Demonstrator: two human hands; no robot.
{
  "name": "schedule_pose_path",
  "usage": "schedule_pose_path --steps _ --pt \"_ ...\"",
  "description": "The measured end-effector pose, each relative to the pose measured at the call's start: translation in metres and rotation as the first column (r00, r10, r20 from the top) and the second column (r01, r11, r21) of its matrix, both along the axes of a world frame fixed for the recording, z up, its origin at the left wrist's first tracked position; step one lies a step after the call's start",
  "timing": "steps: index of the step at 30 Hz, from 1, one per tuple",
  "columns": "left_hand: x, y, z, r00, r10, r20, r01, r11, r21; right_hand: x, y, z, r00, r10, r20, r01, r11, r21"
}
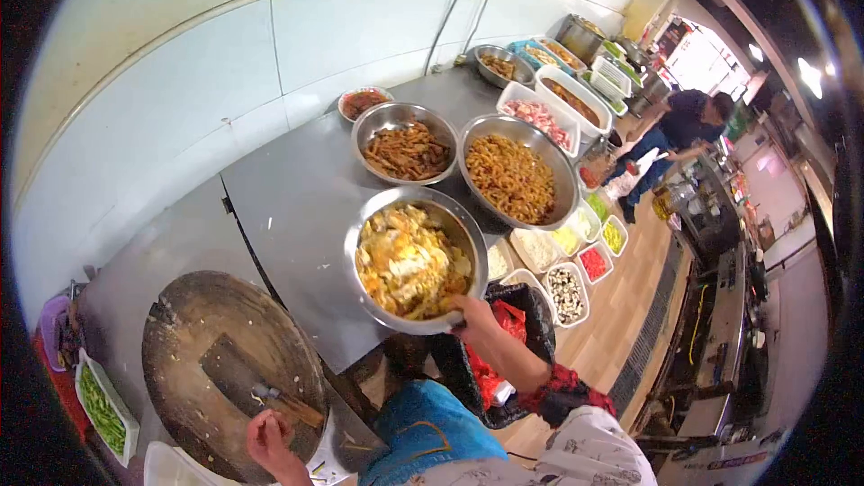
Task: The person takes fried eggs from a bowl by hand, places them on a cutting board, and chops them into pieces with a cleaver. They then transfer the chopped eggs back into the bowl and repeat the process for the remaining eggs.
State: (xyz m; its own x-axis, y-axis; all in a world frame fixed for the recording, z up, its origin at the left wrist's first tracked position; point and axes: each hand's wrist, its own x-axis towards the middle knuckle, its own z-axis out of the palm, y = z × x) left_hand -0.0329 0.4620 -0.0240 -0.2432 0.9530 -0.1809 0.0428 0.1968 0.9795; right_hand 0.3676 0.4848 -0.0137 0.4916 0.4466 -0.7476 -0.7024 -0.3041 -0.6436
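My right hand [474,319] grips the near rim of a steel bowl [459,225] filled with yellow, egg-like food [409,261]. That bowl is at the front edge of the grey table [292,180]. My left hand [272,443] is curled above the lower right edge of a round wooden chopping board [184,342], near the wooden handle [301,410] of a cleaver [232,369] lying on it. Whether anything is between the left fingers cannot be made out. Behind the egg bowl stand a bowl of brown strips [407,151] and a bowl of orange-brown pieces [511,178].
White tubs of chopped food, one with red pieces [593,263], line the table's right edge. A black-lined bin [538,342] stands below. Green vegetables fill a white tray [102,407] at far left. Another person [688,121] bends over at the back right.
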Motion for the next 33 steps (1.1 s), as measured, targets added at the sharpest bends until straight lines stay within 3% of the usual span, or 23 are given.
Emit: schedule_pose_path --steps 1,3,4,6,8,10,12,16,18,19,21,23,24,25,26,28,29,31,32,33 --pt "0.004 0.002 0.006 1.000 0.019 -0.001 -0.019 1.000 -0.008 0.004 -0.006 -0.005 0.999 0.027 -0.037 -0.026 0.999 0.031" --pt "0.014 0.003 0.024 0.991 -0.047 -0.127 0.085 0.946 0.314 0.008 -0.015 -0.014 0.994 0.020 -0.105 -0.018 1.000 0.019" --pt "0.025 0.010 0.035 0.990 -0.032 -0.136 0.073 0.950 0.303 0.007 -0.013 -0.007 0.990 -0.021 -0.137 0.018 1.000 -0.025" --pt "0.044 0.028 0.057 0.986 0.165 -0.008 -0.166 0.985 -0.043 0.008 -0.001 0.010 0.980 0.032 -0.195 -0.036 0.999 -0.017" --pt "0.070 0.051 0.057 0.966 0.258 -0.022 -0.259 0.963 -0.080 0.017 0.011 0.019 0.966 0.080 -0.248 -0.086 0.996 -0.013" --pt "0.090 0.068 0.055 0.934 0.357 -0.009 -0.356 0.930 -0.094 0.033 0.039 0.037 0.962 0.244 -0.124 -0.246 0.969 0.000" --pt "0.102 0.083 0.054 0.975 0.200 0.097 -0.196 0.979 -0.052 0.049 0.077 0.066 0.960 0.240 -0.141 -0.241 0.970 0.009" --pt "0.133 0.116 0.071 0.977 0.186 0.109 -0.180 0.982 -0.059 0.070 0.130 0.094 0.942 0.333 0.043 -0.335 0.941 0.054" --pt "0.163 0.142 0.092 0.934 0.303 -0.191 -0.261 0.941 0.213 0.083 0.143 0.088 0.890 0.298 0.346 -0.371 0.913 0.168" --pt "0.172 0.154 0.107 0.923 0.323 -0.209 -0.280 0.937 0.211 0.084 0.151 0.106 0.868 0.344 0.357 -0.420 0.894 0.159" --pt "0.190 0.181 0.142 0.783 0.189 -0.593 0.135 0.879 0.458 0.093 0.153 0.102 0.859 0.396 0.323 -0.461 0.873 0.157" --pt "0.218 0.211 0.176 0.664 -0.020 -0.747 0.473 0.785 0.400 0.091 0.155 0.121 0.845 0.448 0.292 -0.505 0.849 0.158" --pt "0.233 0.224 0.182 0.588 -0.127 -0.799 0.591 0.742 0.317 0.088 0.153 0.130 0.763 0.533 0.365 -0.601 0.794 0.096" --pt "0.244 0.235 0.184 0.405 -0.160 -0.900 0.715 0.669 0.202 0.085 0.151 0.132 0.669 0.608 0.428 -0.682 0.731 0.028" --pt "0.255 0.239 0.185 0.392 -0.171 -0.904 0.717 0.673 0.183 0.084 0.148 0.126 0.674 0.615 0.410 -0.684 0.729 0.029" --pt "0.272 0.243 0.183 0.072 -0.076 -0.994 0.719 0.695 -0.001 0.085 0.138 0.104 0.745 0.642 0.183 -0.666 0.733 0.141" --pt "0.273 0.246 0.170 0.064 -0.089 -0.994 0.720 0.694 -0.015 0.088 0.127 0.087 0.703 0.691 0.168 -0.708 0.702 0.075" --pt "0.270 0.246 0.132 -0.139 -0.292 -0.946 0.706 0.641 -0.301 0.083 0.117 0.074 0.681 0.715 0.157 -0.727 0.686 0.031" --pt "0.266 0.244 0.121 -0.146 -0.301 -0.942 0.702 0.639 -0.313 0.081 0.114 0.065 0.656 0.735 0.169 -0.745 0.667 -0.007" --pt "0.261 0.243 0.112 -0.088 -0.439 -0.894 0.680 0.629 -0.376 0.080 0.106 0.042 0.692 0.707 0.149 -0.716 0.698 0.014"
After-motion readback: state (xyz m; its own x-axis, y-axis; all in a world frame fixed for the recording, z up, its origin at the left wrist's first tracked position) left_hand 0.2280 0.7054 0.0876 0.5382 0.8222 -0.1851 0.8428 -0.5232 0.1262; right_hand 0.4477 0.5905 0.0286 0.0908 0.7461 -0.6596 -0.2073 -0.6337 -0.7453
